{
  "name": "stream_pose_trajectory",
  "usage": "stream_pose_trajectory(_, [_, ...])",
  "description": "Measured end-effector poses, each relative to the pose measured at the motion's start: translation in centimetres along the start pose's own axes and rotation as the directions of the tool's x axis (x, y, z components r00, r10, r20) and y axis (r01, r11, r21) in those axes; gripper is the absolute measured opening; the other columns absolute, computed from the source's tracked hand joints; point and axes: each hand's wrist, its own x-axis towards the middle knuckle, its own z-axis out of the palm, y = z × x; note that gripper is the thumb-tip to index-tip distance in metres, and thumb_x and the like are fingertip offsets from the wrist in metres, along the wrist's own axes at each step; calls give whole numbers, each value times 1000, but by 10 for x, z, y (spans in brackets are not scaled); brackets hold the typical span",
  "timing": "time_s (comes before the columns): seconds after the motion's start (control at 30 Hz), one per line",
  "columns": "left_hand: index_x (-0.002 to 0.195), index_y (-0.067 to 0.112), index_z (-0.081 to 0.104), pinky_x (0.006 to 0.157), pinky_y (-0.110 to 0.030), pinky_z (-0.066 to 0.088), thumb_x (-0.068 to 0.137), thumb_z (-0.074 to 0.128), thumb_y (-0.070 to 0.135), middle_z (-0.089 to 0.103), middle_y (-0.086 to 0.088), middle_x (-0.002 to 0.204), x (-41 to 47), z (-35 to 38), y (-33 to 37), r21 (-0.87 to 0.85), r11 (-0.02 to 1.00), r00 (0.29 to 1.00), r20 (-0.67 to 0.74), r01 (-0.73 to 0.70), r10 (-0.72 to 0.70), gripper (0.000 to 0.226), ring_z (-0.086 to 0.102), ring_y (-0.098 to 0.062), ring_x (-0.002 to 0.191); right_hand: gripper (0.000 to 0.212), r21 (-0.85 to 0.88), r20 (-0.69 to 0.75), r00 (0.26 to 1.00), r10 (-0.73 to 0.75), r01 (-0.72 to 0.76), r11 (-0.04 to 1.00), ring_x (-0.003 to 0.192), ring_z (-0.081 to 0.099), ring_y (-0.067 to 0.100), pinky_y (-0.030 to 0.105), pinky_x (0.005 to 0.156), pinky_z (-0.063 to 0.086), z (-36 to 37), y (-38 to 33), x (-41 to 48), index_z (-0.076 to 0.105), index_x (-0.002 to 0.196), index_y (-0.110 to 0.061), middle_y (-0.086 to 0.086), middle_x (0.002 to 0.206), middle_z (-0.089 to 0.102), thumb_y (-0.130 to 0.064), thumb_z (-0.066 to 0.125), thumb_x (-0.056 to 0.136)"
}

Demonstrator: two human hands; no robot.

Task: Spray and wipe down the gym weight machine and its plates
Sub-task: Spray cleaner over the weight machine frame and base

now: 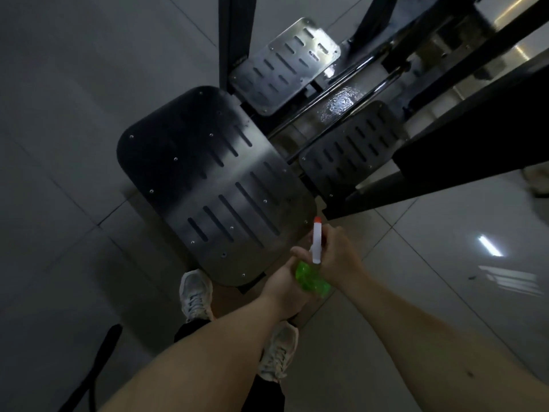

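Pale glossy floor tiles (59,84) fill most of the view, with a ceiling light reflected at the right. The weight machine's dark frame (463,150) runs from the top down the right side. Its largest slotted metal plate (214,185) lies in the middle, just ahead of the person's feet. Two smaller slotted plates sit beyond it, a brighter one (285,63) near the top and a darker one (350,150) to the right. A wet patch (341,104) glistens between them.

Two light shoes (196,292) stand at the big plate's near edge. The left hand (285,283) has its fingers curled round the green body of the spray bottle (312,278). The right hand (338,254) wraps the bottle's white head. The bottle is in the air over the plate's near right corner, its orange nozzle (317,220) pointing up the frame.
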Motion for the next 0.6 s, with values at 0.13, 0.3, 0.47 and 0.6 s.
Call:
stream_pose_trajectory(0.13, [147, -1, 33, 92, -46, 45, 104, 46, 25, 26, -42, 135, -5, -22, 3, 501, 781, 923, 113, -373, 368, 52, 44, -42, 116, 89, 33, -59, 980, 189, -187, 982, 78, 60, 12, 29, 68, 55, -9, -2, -10, 52, 93, -31, -8, 86, 57, -108, 43, 49])
stream_pose_trajectory(0.3, [148, 28, 40, 93, -22, 43, 91, 67, 45, 55, -2, 138, -33, -89, -2, -310, 909, 935, 130, -279, 331, 66, 55, -21, 122, 56, 118, -89, 949, 302, -291, 949, 74, 60, 11, 38, 68, 59, -51, -57, -59, 49, 90, -34, -7, 83, 56, -80, 68, 66])
stream_pose_trajectory(0.47, [134, 12, 51, 79, -36, 40, 89, 62, 68, 47, -26, 124, -95, -180, -8, 381, 758, 848, 202, -530, 491, 72, 48, -24, 95, 86, 163, -16, 913, 408, -400, 902, 99, 61, 21, 37, 83, 56, -121, -136, -117, 55, 125, -21, -1, 110, 56, -77, 77, 63])
stream_pose_trajectory(0.6, [143, 37, 41, 82, -14, 45, 62, 59, 87, 57, 14, 119, -149, -275, 0, -97, 894, 851, 278, -437, 446, 97, 55, -5, 100, 81, 207, -70, 923, 378, -357, 911, 101, 61, 19, 36, 85, 57, -173, -184, -154, 56, 127, -27, -3, 112, 58, -79, 72, 68])
